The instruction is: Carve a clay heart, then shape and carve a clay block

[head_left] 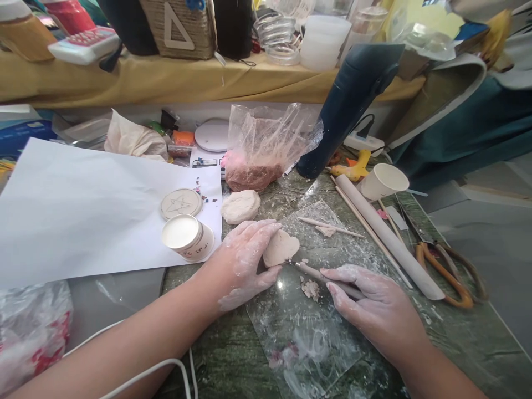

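My left hand (249, 257), dusted white, holds a flat, pale piece of clay (282, 249) by its left edge, with the thumb below and the fingers along the top. My right hand (368, 299) is closed round the handle of a slim grey modelling tool (310, 270). The tool's dark tip reaches the lower right edge of the clay; whether it cuts in, I cannot tell. Both are over a smeared clear sheet (316, 338). Beside the tool lie clay crumbs (310, 289). A thin pointed stick (332, 228) rests beyond, and a white clay lump (241, 206) sits behind my left hand.
A paper cup (187, 237) and a star-marked disc (182, 204) stand on white paper (103, 210). Bagged brown clay (253, 176) is behind. To the right are a roller (388, 238), scissors (444, 271), another cup (384, 182) and a glue gun (353, 166). A white cable (153, 368) crosses my left forearm.
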A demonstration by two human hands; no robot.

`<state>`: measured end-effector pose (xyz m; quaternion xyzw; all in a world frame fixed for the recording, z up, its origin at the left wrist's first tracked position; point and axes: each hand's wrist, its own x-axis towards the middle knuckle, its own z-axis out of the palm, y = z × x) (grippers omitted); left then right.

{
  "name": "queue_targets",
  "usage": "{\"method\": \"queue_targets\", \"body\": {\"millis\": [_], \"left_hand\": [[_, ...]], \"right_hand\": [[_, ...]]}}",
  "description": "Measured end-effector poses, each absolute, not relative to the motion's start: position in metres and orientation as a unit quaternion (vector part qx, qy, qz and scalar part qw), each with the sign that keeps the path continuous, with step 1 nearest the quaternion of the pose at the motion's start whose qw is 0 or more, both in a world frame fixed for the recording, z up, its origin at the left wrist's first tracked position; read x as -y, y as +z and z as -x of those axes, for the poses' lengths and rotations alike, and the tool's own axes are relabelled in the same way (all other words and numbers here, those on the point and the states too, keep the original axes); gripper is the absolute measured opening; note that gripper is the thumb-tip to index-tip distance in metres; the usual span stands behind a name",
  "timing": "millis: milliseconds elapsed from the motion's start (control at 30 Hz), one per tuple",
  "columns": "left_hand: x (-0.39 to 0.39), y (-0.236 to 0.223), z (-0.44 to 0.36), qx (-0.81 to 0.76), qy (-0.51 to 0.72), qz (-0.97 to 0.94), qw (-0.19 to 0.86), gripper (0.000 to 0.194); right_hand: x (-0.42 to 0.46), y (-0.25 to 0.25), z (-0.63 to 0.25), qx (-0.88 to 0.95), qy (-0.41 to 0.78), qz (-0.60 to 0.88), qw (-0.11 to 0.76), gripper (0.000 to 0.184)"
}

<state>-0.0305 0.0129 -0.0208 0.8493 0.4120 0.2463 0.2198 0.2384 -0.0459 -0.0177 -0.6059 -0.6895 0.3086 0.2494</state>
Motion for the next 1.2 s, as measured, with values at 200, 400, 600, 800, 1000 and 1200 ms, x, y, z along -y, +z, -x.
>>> {"method": "queue_targets", "body": {"millis": [200, 400, 600, 800, 1000, 1200], "left_hand": [[-0.013, -0.021, 0.031, -0.417, 0.245, -0.845, 0.228, 0.064], [-0.014, -0.022, 0.033, -0.42, 0.231, -0.848, 0.226, 0.065], [-0.014, -0.021, 0.032, -0.42, 0.232, -0.851, 0.212, 0.063], [-0.014, -0.025, 0.033, -0.41, 0.237, -0.861, 0.188, 0.062], [-0.013, -0.024, 0.032, -0.413, 0.235, -0.861, 0.182, 0.062], [-0.006, -0.021, 0.03, -0.428, 0.248, -0.855, 0.159, 0.063]], "right_hand": [[0.053, -0.019, -0.243, 0.683, 0.296, 0.607, 0.279, 0.017], [0.092, -0.023, -0.269, 0.756, 0.206, 0.555, 0.281, 0.017], [0.119, -0.036, -0.277, 0.867, 0.058, 0.442, 0.222, 0.046], [0.123, -0.03, -0.278, 0.889, 0.039, 0.401, 0.217, 0.045], [0.13, -0.031, -0.277, 0.772, 0.146, 0.56, 0.263, 0.029], [0.092, -0.028, -0.258, 0.432, 0.458, 0.633, 0.451, 0.037]]}}
